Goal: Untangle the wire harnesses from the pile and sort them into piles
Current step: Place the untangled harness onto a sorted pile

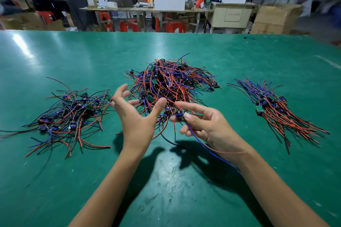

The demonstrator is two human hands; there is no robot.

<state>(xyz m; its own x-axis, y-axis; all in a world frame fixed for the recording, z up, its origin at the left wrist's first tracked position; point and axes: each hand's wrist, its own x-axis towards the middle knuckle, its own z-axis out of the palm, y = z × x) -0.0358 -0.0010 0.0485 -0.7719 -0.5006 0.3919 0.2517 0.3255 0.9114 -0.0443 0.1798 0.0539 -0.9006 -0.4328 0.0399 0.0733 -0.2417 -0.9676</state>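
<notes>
The right hand pinched one wire harness beside the central tangled pile; the left hand hung released. Sorted piles flanked it on the green tabletop.

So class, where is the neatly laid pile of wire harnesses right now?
In the head view, the neat pile lies on the green table, right of the tangled centre pile and beyond the right hand.

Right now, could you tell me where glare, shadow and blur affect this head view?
In the head view, glare whitens the green table at far left; both arms cast dark shadows beneath the left hand and right hand; left fingertips are motion-blurred; the background workshop is soft; the wide lens bows the table's far edge.
</notes>
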